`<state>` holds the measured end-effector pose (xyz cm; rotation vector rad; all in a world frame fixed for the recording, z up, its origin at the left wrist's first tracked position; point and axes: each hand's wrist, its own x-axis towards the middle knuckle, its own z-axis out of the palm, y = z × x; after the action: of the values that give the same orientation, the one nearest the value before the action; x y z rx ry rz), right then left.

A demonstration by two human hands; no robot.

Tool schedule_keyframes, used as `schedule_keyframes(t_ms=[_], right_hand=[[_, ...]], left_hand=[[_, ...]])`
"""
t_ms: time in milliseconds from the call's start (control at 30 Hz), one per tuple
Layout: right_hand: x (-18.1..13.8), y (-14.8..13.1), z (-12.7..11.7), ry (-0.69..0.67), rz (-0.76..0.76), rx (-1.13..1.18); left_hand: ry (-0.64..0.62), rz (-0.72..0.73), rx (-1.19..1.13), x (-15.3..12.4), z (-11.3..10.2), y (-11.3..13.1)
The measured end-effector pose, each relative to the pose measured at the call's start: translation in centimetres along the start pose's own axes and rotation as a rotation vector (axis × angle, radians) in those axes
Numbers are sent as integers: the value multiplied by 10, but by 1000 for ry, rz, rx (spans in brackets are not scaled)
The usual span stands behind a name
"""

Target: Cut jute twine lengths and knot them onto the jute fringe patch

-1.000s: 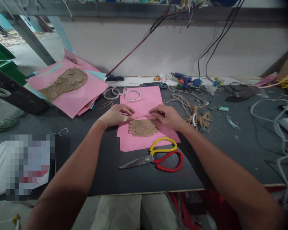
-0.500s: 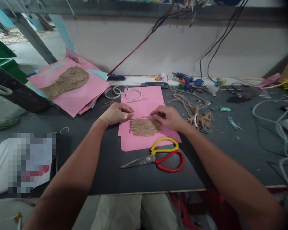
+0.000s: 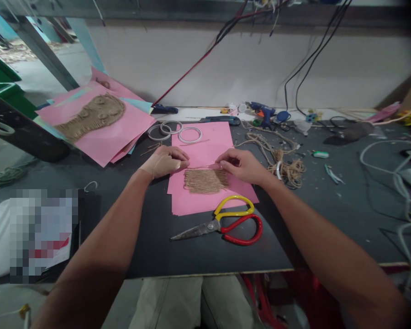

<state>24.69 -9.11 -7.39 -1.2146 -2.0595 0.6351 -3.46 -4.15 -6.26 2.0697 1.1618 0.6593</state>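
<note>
A: What is at the left side?
B: A pink sheet with a brown twine shape on it. Next is the left hand, its fingertips pinching one end of a thin strand.
A: And in the middle?
B: The strand is stretched along the far edge of a twine patch, which lies on pink paper. Nearer, scissors rest on the table.
A: And to the right?
B: The right hand pinches the strand's other end; beyond it lies a twine bundle.

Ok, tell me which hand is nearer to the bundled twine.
Right. The right hand is just left of the bundled twine; the left hand is farther left, over the left edge of the pink paper.
</note>
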Motion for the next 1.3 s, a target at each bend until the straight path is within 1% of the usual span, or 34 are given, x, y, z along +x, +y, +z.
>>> schedule_keyframes(t_ms=[133, 267, 400, 600, 767, 967, 1133, 1300], right_hand=[[0, 2, -1, 6, -6, -6], [1, 4, -1, 3, -12, 0], [0, 5, -1, 2, -2, 2], [0, 5, -1, 7, 8, 17], [0, 5, -1, -6, 10, 14], [0, 5, -1, -7, 1, 18], [1, 6, -1, -10, -3, 38], [1, 6, -2, -18, -3, 32]], left_hand=[[23, 6, 61, 3, 3, -4], [51, 3, 46, 6, 7, -9], [40, 22, 23, 7, 8, -10], [30, 10, 11, 6, 6, -8], [14, -9, 26, 7, 6, -8], [-15, 55, 19, 7, 5, -10], [-53, 4, 23, 6, 4, -10], [-91, -1, 32, 7, 3, -5]])
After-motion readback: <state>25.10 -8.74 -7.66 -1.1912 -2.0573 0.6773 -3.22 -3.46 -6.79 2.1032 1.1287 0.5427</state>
